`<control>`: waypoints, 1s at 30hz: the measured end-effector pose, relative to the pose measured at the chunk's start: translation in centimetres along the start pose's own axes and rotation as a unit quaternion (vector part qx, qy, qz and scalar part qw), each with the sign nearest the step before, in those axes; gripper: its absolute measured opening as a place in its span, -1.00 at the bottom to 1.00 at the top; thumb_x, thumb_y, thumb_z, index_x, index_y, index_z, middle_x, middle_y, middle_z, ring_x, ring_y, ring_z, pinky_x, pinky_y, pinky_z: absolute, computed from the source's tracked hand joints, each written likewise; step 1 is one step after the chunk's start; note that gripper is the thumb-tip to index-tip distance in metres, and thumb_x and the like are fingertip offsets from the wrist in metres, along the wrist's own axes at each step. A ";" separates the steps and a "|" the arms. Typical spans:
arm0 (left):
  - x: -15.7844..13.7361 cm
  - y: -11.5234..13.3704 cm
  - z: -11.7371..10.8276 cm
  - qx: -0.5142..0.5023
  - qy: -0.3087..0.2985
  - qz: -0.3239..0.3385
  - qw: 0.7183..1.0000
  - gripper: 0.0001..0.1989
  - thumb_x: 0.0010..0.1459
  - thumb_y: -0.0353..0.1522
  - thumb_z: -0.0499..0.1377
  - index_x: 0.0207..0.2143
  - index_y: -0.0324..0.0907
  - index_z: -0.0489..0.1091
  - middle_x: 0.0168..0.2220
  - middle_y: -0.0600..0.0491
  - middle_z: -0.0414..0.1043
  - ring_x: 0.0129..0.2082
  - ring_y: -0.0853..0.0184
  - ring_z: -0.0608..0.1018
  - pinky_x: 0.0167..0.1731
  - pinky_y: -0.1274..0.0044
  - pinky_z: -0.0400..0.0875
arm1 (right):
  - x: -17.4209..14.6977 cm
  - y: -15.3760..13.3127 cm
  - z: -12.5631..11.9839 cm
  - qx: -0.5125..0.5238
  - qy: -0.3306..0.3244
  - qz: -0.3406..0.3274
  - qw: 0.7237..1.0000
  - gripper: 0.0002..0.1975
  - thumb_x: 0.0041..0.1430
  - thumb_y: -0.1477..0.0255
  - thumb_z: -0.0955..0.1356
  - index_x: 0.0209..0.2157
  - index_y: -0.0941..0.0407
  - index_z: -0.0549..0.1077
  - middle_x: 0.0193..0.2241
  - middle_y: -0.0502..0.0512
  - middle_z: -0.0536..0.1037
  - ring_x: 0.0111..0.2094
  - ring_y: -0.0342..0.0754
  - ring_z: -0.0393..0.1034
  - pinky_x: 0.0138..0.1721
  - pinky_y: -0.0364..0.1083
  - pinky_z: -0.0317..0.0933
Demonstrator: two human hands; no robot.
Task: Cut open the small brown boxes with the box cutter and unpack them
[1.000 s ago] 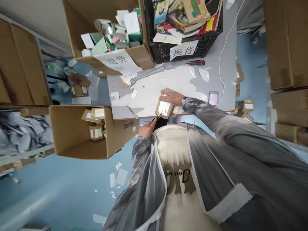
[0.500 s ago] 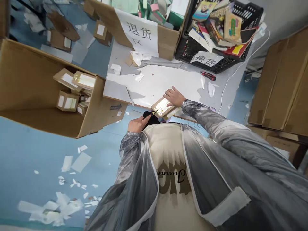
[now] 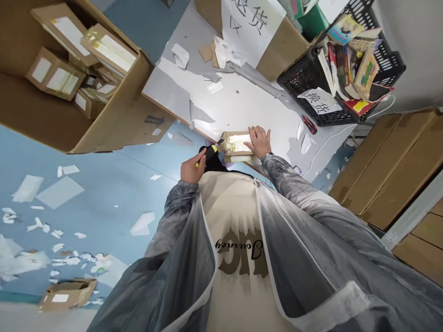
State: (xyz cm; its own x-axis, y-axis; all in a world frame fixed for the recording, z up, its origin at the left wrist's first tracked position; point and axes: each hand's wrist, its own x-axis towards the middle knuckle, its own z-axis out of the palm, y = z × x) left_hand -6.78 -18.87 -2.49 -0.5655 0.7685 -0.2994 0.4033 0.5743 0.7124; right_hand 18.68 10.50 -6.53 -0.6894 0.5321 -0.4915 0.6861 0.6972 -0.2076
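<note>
left hand (image 3: 192,167): gripping cutter (image 3: 210,153), blade at or just beside taped box (image 3: 230,142) | right hand (image 3: 260,142): laid over it, thumb and fingers apart | box: surface's (image 3: 238,106) near edge | advice: steady pressure, shallow blade, fingers off its line

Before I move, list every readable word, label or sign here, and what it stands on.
"换货": paper sign on the black crate.
"货", following a cut-off character, with apparently "区" below: white sheet on the upper carton.
"Journey", upside down: shirt.
Larger letters on the shirt: partly hidden, not legible.
Arrow: side of the open carton; any wording unreadable.
Too small or blurred: book covers, labels on the package and small boxes.
</note>
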 end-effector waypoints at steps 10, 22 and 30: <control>1.7 0.2 3.3 0.032 -0.004 0.009 0.999 -0.30 0.76 0.05 0.01 0.43 -0.18 0.74 0.02 -0.22 0.87 0.06 -0.02 0.88 0.10 0.33 0.74 | -0.1 0.3 0.4 -0.042 0.038 0.003 0.998 -0.08 0.79 -0.12 0.09 0.83 0.17 0.11 0.72 0.54 0.24 0.76 0.57 -0.02 0.68 0.75 -0.13; 0.2 -0.9 3.5 0.061 -0.054 0.057 0.995 -0.29 0.77 0.05 -0.03 0.51 -0.15 0.66 0.14 -0.24 0.84 0.05 0.05 0.83 0.07 0.38 0.69 | -0.1 0.3 1.2 -0.054 0.047 -0.007 0.997 0.00 0.74 -0.22 0.02 0.86 0.14 -0.01 0.82 0.50 -0.02 0.82 0.62 -0.26 0.61 0.84 -0.11; -3.6 -2.5 1.8 0.137 -0.137 0.099 0.976 -0.34 0.78 -0.02 -0.02 0.57 -0.12 0.61 -0.09 -0.21 0.77 -0.11 0.11 0.76 -0.12 0.45 0.61 | -0.7 -1.6 0.9 -0.049 0.043 0.018 0.998 -0.04 0.76 -0.13 0.01 0.88 0.13 -0.13 0.81 0.51 0.02 0.79 0.65 -0.21 0.59 0.85 -0.11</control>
State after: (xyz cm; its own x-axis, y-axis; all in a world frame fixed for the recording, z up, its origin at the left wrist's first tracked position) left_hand -4.51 -22.55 -4.34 -0.2594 0.8970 -0.3579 0.6831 0.4324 0.5886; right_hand 18.27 8.61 -6.66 -0.6842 0.5942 -0.4228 0.6881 0.7180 -0.1044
